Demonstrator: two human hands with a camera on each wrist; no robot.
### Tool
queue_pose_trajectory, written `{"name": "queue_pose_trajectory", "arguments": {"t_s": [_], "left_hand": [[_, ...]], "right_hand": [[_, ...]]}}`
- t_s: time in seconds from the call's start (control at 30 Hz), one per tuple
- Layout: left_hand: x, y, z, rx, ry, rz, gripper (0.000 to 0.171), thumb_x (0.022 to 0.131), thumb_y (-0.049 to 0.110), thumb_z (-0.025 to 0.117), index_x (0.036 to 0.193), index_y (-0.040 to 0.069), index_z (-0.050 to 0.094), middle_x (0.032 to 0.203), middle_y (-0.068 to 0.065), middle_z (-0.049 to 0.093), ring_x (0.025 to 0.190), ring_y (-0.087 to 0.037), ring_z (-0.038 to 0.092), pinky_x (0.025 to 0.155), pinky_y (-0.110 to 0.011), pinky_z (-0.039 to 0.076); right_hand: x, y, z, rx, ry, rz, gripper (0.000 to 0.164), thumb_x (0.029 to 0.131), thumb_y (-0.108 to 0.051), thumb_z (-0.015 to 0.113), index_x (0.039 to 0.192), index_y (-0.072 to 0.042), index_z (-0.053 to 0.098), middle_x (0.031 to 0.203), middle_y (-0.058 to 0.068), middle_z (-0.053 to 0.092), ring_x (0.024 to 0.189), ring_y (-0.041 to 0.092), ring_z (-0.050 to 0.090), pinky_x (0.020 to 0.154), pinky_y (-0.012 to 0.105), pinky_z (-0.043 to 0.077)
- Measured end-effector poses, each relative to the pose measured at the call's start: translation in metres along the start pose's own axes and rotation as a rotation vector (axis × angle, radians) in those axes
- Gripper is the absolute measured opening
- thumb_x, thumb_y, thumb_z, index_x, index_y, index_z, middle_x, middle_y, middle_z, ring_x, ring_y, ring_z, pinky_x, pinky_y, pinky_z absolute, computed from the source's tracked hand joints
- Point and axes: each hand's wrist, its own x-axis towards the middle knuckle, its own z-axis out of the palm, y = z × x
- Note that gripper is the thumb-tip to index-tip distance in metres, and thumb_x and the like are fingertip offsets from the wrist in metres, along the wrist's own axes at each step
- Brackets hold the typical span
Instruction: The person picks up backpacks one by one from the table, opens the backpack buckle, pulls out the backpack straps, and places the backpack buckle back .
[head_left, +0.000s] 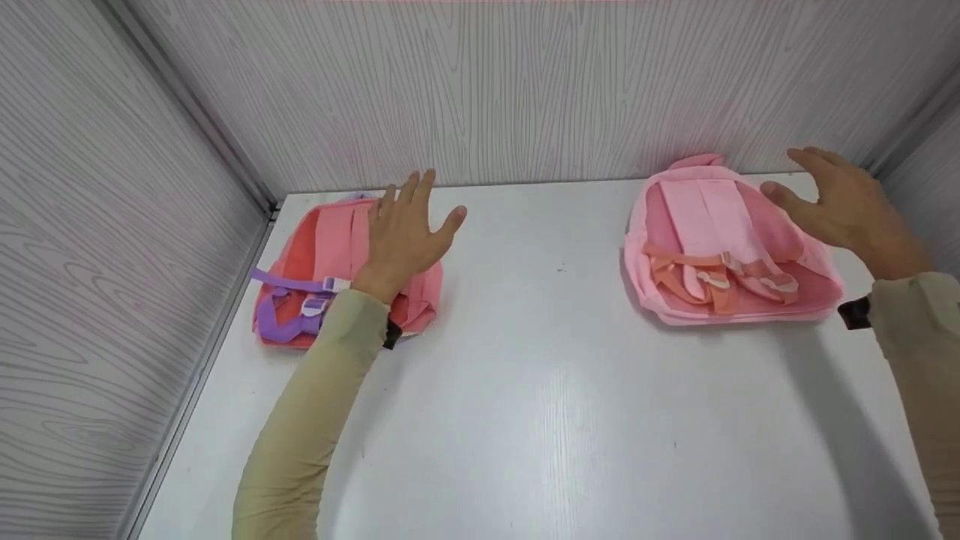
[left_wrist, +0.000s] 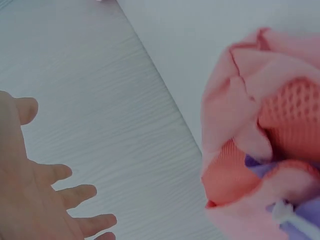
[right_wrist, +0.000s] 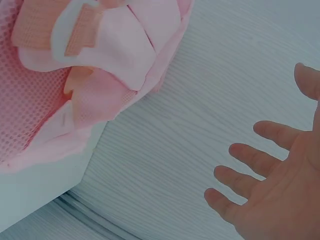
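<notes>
Two small backpacks lie on the white table with their strap sides up. The coral backpack (head_left: 334, 232) with purple straps is at the left, and my left hand (head_left: 405, 236) hovers over its right part with fingers spread, covering some of it. At the right lies the light pink backpack (head_left: 705, 217) with orange straps. My right hand (head_left: 847, 202) is held above its right edge, fingers extended and thumb apart. In both wrist views a gap shows between the hand and the coral backpack (left_wrist: 230, 105) or pink backpack (right_wrist: 125, 55). Neither hand holds anything.
A white table (head_left: 540, 390) stretches between and in front of the backpacks. Pale wood-grain panels rise at the back (head_left: 510, 90) and the left (head_left: 75, 262), and another stands at the far right. A metal edge strip (head_left: 187, 397) runs along the table's left side.
</notes>
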Motion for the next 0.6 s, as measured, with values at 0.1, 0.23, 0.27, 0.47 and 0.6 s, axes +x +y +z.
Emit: {"name": "queue_pose_trajectory", "arguments": {"t_s": [0.1,0.23,0.27,0.47,0.6], "left_hand": [[0.001,0.011,0.010,-0.060,-0.010,-0.002,0.085,0.105,0.067,0.045,0.172,0.020,0.022,0.177,-0.012,0.024,0.162,-0.044,0.022,0.131,-0.062,0.011],[0.003,0.021,0.022,-0.132,-0.010,0.010,0.083,0.105,0.064,0.048,0.171,0.019,0.024,0.176,-0.011,0.027,0.161,-0.039,0.027,0.132,-0.058,0.016],[0.003,0.024,0.025,-0.149,-0.008,0.016,0.083,0.105,0.063,0.049,0.171,0.018,0.025,0.176,-0.011,0.029,0.161,-0.038,0.028,0.131,-0.058,0.018],[0.006,0.043,0.043,-0.260,-0.012,0.036,0.079,0.105,0.058,0.051,0.169,0.016,0.030,0.174,-0.008,0.034,0.159,-0.033,0.035,0.128,-0.058,0.027],[0.008,0.057,0.054,-0.327,-0.036,0.016,0.079,0.105,0.057,0.052,0.169,0.017,0.030,0.173,-0.007,0.036,0.157,-0.033,0.038,0.126,-0.059,0.031]], "right_hand": [[-0.003,0.009,0.000,0.017,0.022,0.022,0.085,0.109,-0.059,0.041,0.168,-0.002,0.020,0.171,0.036,0.017,0.155,0.062,0.017,0.118,0.081,0.016],[-0.008,0.018,0.001,0.031,0.051,0.033,0.081,0.110,-0.055,0.043,0.167,0.000,0.024,0.168,0.038,0.023,0.153,0.062,0.021,0.117,0.081,0.020],[-0.009,0.021,0.002,0.033,0.053,0.037,0.081,0.110,-0.055,0.042,0.167,0.000,0.024,0.167,0.038,0.024,0.153,0.062,0.021,0.117,0.081,0.021],[-0.012,0.035,0.002,0.040,0.056,0.055,0.082,0.111,-0.056,0.041,0.165,0.004,0.025,0.165,0.040,0.026,0.149,0.063,0.026,0.118,0.079,0.022],[-0.014,0.042,0.005,0.047,0.056,0.082,0.083,0.111,-0.057,0.040,0.165,0.005,0.025,0.165,0.039,0.028,0.140,0.065,0.036,0.112,0.080,0.031]]}}
